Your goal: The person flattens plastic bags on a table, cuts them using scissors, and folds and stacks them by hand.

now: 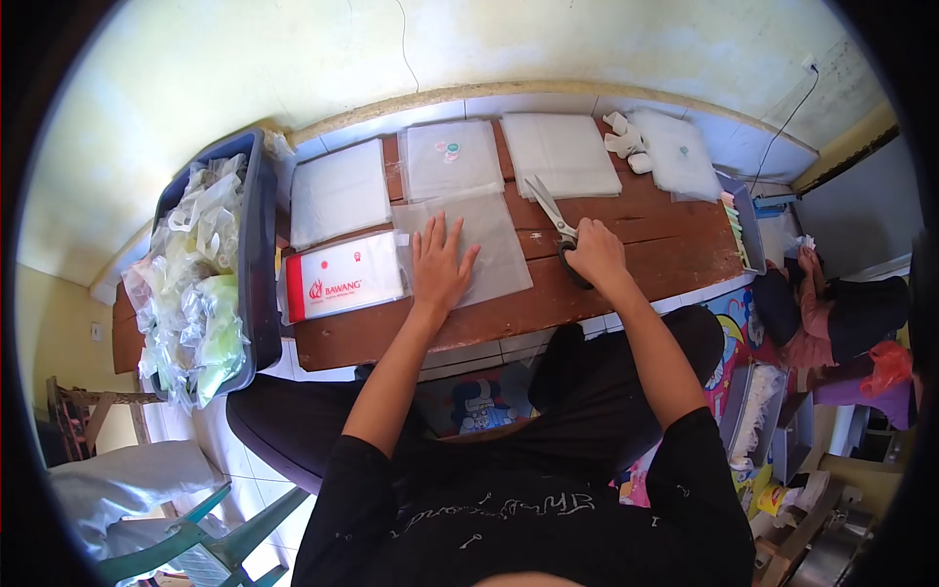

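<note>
My left hand [443,262] lies flat with fingers spread on a clear plastic bag [494,256] at the middle of the wooden table. In my right hand [598,252] is a pair of scissors [551,210], gripped at the black handles, its blades parted slightly and pointing away from me. Left of my left hand is a white and red pack printed BAWANG [344,278]. Behind my hands lie stacks of clear plastic bags: a left stack [340,192], a middle stack [449,161] with small round labels, and a right stack [560,155].
A dark bin [256,284] heaped with plastic bags [201,254] stands at the left. Crumpled white pieces [626,140] and another bag stack [677,152] lie at the back right. A grey tray [745,227] borders the table's right end. Another person [831,313] sits at far right.
</note>
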Available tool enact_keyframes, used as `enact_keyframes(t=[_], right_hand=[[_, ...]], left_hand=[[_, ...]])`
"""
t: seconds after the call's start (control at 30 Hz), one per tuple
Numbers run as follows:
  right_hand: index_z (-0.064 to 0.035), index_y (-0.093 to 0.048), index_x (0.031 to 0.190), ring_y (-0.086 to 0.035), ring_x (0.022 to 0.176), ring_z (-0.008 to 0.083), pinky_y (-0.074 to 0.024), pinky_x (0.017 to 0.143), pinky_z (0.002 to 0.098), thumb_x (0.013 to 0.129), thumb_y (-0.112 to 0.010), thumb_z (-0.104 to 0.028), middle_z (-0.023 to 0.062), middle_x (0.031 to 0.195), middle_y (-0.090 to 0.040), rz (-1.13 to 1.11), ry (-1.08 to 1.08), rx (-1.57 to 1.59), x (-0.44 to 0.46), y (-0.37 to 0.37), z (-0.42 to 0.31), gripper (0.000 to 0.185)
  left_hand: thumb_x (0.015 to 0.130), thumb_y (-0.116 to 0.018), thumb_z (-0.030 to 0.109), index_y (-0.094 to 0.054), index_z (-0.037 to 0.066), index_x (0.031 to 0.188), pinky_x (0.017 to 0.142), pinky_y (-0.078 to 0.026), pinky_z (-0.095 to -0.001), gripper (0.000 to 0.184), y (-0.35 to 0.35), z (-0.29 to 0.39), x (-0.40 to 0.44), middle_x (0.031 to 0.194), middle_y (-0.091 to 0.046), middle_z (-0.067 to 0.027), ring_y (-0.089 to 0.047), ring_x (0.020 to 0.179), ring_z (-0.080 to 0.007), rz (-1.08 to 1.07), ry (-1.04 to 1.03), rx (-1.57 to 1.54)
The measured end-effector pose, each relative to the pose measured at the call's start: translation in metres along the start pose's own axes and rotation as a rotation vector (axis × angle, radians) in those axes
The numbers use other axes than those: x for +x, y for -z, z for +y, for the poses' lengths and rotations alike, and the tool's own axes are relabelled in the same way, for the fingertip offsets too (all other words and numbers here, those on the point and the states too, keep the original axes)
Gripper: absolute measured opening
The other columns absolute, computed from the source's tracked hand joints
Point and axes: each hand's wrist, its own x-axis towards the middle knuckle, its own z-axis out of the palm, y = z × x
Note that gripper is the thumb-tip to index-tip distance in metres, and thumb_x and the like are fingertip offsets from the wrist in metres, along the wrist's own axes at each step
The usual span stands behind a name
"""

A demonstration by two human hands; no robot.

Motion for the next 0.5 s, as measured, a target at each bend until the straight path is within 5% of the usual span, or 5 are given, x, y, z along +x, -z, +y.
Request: enact_keyframes(t=[0.27, 0.33, 0.5], right_hand=[[0.0066, -0.059, 0.102, -0.065, 0.094, 0.043, -0.0546, 0.083, 0.0479, 0.081, -0.061, -0.01, 0.0273, 0.109, -0.059, -0.099, 0.079, -0.084, -0.008, 0.004, -0.006, 0.027], [0.0074, -0.061, 0.1, -0.066, 0.094, 0.0433, -0.0547, 0.083, 0.0479, 0.082, -0.059, -0.008, 0.0275, 0.108, -0.059, -0.104, 0.095, -0.092, -0.008, 0.005, -0.006, 0.024], [0.0071, -0.065, 0.097, -0.067, 0.094, 0.0426, -0.055, 0.084, 0.0476, 0.085, -0.056, -0.008, 0.028, 0.108, -0.061, -0.14, 0.127, -0.161, -0.009, -0.005, -0.006, 0.021]], left_hand=[[0.085, -0.07, 0.022, -0.064, 0.005, 0.115, 0.109, -0.033, -0.0485, 0.036, 0.022, 0.0, 0.006, 0.13, -0.057, -0.0175, -0.047, 0.126, -0.0358, 0.117, -0.054, -0.177], [0.081, -0.072, 0.021, -0.065, 0.005, 0.113, 0.106, -0.036, -0.0463, 0.036, 0.036, 0.005, 0.002, 0.125, -0.06, -0.0149, -0.049, 0.124, -0.0338, -0.188, -0.009, -0.299], [0.078, -0.075, 0.025, -0.067, 0.009, 0.11, 0.103, -0.039, -0.0433, 0.036, 0.042, 0.019, -0.03, 0.126, -0.06, -0.0127, -0.051, 0.122, -0.0306, -0.226, -0.255, -0.156]])
